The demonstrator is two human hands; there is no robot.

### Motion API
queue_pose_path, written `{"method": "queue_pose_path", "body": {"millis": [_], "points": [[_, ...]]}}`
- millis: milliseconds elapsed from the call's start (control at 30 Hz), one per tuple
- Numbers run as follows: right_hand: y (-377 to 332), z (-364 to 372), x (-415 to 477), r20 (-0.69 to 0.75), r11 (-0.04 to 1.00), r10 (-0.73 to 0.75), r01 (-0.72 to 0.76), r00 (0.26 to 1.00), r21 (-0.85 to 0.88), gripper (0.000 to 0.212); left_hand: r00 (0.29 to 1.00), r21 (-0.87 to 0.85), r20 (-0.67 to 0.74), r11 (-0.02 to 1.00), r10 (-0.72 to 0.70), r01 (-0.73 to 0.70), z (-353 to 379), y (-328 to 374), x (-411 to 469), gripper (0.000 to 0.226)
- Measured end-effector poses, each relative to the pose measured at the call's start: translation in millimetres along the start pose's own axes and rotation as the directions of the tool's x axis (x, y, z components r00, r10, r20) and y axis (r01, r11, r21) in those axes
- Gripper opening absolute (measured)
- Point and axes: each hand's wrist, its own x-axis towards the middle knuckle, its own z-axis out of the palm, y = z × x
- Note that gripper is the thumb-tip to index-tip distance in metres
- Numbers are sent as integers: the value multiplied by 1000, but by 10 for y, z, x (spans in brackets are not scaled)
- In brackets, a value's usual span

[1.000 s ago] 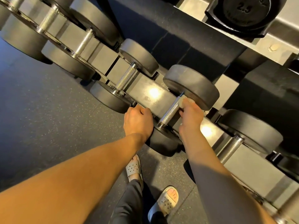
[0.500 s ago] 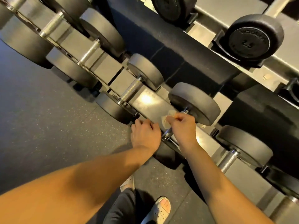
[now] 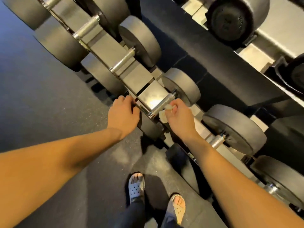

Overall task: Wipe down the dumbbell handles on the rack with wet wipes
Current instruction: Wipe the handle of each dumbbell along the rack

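Note:
A row of grey dumbbells lies on the low steel rack [image 3: 131, 79], running from upper left to lower right. My right hand [image 3: 178, 118] pinches a crumpled white wet wipe [image 3: 164, 113] against the near end of one knurled chrome handle [image 3: 162, 104]. My left hand [image 3: 122, 115] rests on the rack's front rail and the near dumbbell head, fingers loosely curled over the edge. The near head of that dumbbell [image 3: 151, 127] is partly hidden under both hands.
Neighbouring chrome handles [image 3: 122, 60] [image 3: 217, 140] sit on either side. An upper shelf holds black dumbbells [image 3: 233, 18]. Dark rubber floor [image 3: 49, 112] spreads to the left. My sandalled feet [image 3: 136, 186] stand just in front of the rack.
My right hand slid with the wipe from the far end of the handle down to its near end. The head camera tilted lower, bringing both feet into view.

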Motion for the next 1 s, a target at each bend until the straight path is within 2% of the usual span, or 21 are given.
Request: {"method": "queue_pose_path", "body": {"millis": [67, 100, 167, 267, 367, 433, 500, 533, 600, 667, 733, 800, 867, 933, 1000], "points": [[20, 73, 103, 32, 994, -72, 74, 997, -83, 9, 991, -69, 10, 989, -132, 133, 101, -9, 83, 34], [23, 102, 153, 29, 986, -108, 111, 994, -128, 11, 976, -158, 33, 963, -216, 218, 166, 30, 110, 38], [37, 143, 297, -23, 966, -171, 163, 985, -200, 16, 922, -357, 92, 851, -377, 384, 302, 168, 136, 43], [18, 172, 500, -37, 896, -248, 214, 968, -389, 23, 868, -458, 13, 769, -497, 447, 479, 277, 132, 40], [-24, 265, 547, 190, 734, -323, 372, 927, -568, 24, 849, -467, -36, 760, -527, 452, 538, 274, 123, 39], [-68, 334, 508, 418, 656, -354, 541, 837, -527, 23, 854, -455, -48, 773, -518, 443, 528, 273, 123, 39], [-143, 332, 533, 588, 621, -357, 655, 726, -431, 21, 856, -423, -59, 790, -513, 444, 508, 301, 120, 38], [-185, 310, 591, 644, 587, -349, 694, 681, -417, 18, 858, -407, -66, 799, -509, 443, 501, 307, 118, 38], [-275, 287, 738, 722, 446, -344, 781, 600, -437, 16, 861, -386, -72, 810, -504, 442, 502, 309, 118, 37], [-394, 339, 882, 766, 345, -309, 816, 564, -463, 16, 861, -379, -73, 813, -503, 443, 496, 320, 116, 36], [-572, 438, 1046, 821, 402, -124, 785, 557, -472, 19, 855, -385, -73, 806, -513, 451, 483, 331, 114, 35], [-707, 576, 1209, 871, 520, 154, 711, 467, -473, 19, 852, -391, -80, 803, -517, 450, 476, 335, 110, 35], [-765, 666, 1308, 876, 572, 277, 665, 395, -481, 16, 851, -389, -84, 803, -518, 451, 489, 332, 112, 34], [-701, 658, 1298, 890, 599, 242, 662, 388, -451, 18, 850, -386, -89, 805, -519, 451, 505, 322, 114, 33], [-549, 551, 1190, 884, 614, 86, 674, 460, -411, 27, 849, -380, -91, 806, -521, 454, 502, 328, 114, 34]]}}
